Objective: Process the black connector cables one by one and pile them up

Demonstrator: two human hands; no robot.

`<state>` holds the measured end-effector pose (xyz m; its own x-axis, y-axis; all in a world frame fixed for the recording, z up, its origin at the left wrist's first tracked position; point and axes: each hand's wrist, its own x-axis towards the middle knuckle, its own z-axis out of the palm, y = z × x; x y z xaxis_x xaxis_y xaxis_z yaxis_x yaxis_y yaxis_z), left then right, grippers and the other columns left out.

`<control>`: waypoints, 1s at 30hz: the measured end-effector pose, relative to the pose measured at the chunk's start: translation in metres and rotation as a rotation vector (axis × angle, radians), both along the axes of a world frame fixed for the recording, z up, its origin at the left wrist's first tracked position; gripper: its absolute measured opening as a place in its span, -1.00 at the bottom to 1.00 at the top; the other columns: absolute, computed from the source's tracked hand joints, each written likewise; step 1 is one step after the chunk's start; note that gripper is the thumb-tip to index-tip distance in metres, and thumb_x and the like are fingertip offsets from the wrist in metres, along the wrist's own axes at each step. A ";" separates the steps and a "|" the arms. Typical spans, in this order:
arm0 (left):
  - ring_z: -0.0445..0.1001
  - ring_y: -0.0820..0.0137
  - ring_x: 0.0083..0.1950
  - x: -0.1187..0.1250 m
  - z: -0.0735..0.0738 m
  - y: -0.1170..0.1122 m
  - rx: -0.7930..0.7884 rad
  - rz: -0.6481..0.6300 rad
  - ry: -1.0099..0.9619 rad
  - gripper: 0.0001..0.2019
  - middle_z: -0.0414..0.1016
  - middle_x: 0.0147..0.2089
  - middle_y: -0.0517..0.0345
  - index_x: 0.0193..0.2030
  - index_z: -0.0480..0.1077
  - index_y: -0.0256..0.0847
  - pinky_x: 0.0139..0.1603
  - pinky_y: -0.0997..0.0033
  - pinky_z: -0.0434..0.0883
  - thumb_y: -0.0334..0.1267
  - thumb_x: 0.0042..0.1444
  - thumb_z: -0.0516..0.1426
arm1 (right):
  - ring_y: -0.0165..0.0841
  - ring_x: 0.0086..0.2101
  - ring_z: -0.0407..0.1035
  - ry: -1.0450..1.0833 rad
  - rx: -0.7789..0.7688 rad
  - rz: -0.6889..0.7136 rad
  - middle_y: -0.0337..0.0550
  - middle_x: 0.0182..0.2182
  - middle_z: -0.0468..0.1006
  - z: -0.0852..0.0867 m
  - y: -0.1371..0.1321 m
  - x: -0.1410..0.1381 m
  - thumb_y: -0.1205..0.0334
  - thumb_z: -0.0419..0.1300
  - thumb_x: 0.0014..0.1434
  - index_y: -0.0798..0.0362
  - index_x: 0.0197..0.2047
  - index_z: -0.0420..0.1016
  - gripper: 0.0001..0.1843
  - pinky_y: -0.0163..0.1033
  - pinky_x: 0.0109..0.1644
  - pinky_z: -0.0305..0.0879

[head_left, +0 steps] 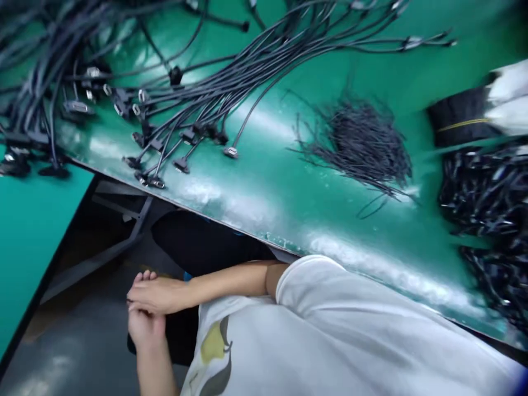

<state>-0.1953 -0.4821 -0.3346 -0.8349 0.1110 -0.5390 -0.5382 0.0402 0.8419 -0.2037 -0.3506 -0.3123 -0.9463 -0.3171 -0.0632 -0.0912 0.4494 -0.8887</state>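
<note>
Away from the bench, low on the left, my two hands are clasped together over the lap. My right hand point(163, 294) lies across the top, its fingers folded over the other hand. Beneath it is my left hand point(144, 328), closed and partly hidden. A few curled fingertips show past the upper edge, and I cannot tell for sure which hand they belong to. No object shows in either hand. The nearest work items are black cables point(256, 69) with plug connectors, fanned out on the green bench above.
The green-topped bench point(264, 181) runs diagonally across. A second bundle of cables point(39, 82) lies far left. Thin black strips point(367, 140) form a loose pile. At the right are a banded black bundle point(464, 118) and heaped black parts point(490, 192). Another green surface point(33, 236) adjoins.
</note>
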 end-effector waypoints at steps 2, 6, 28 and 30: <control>0.46 0.36 0.11 -0.017 0.030 0.024 -0.021 -0.023 0.017 -0.65 0.54 0.03 0.20 0.02 0.48 -0.02 0.15 0.37 0.41 0.04 0.24 0.02 | -0.47 -0.29 0.38 -0.072 -0.116 -0.036 -0.28 -0.38 0.47 0.023 0.035 -0.003 0.14 0.09 0.33 0.06 -0.37 0.32 -0.75 -0.43 -0.24 0.25; 0.46 0.24 0.05 -0.043 0.093 0.079 0.004 -0.315 0.128 -0.72 0.52 -0.03 0.08 -0.16 0.56 -0.16 0.12 0.24 0.43 -0.03 0.14 0.18 | -0.53 -0.55 0.28 -0.311 -0.480 -0.163 -0.41 -0.65 0.30 0.082 0.100 0.019 0.11 0.07 0.32 0.07 -0.42 0.31 -0.70 -0.43 -0.41 0.16; 0.47 0.28 -0.04 0.023 0.129 0.373 -0.003 -1.275 0.764 -0.77 0.45 -0.01 -0.03 -0.10 0.48 -0.19 -0.01 0.26 0.45 -0.17 0.23 0.07 | -0.36 -0.33 0.25 0.087 0.874 -0.792 -0.11 -0.36 0.44 0.116 0.343 0.248 0.21 -0.07 0.40 0.06 -0.11 0.50 -0.68 -0.27 -0.25 0.14; 0.43 0.23 0.04 0.027 0.125 0.373 -0.092 -1.208 0.946 -0.67 0.36 0.12 -0.11 0.11 0.37 -0.18 0.06 0.17 0.42 -0.17 0.24 0.07 | -0.36 -0.31 0.24 0.147 0.913 -0.762 -0.10 -0.33 0.47 0.114 0.358 0.279 0.23 -0.08 0.40 0.04 -0.12 0.52 -0.67 -0.24 -0.22 0.13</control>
